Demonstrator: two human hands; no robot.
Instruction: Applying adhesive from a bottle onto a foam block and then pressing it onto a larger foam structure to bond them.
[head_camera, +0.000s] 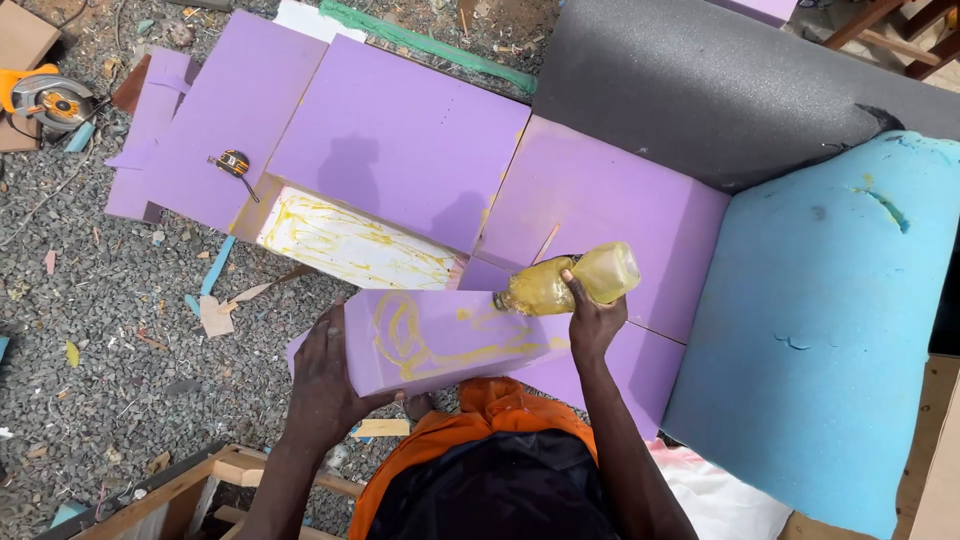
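While the person's left hand (325, 375) clamps around the near left end of a purple foam block (440, 338), tilting its broad face upward, the right hand (592, 320) grips a yellowish plastic bottle (572, 282) laid almost flat, its nozzle touching the block's top right edge. Yellow glue (415, 335) already loops across the left and middle of that face, with 1 streak running toward the nozzle; the far right part looks barely covered, so the spreading seems roughly half done. Just beyond, a white panel (355, 243) is already scribbled with glue, seemingly ready. Larger purple foam slabs (400, 135) lie behind it, a tape measure (232, 162) resting on 1. Blue foam (830, 320) sits to the right, dark grey foam (720, 85) farther back, and a circular saw (45, 98) on the gravel at the far left.
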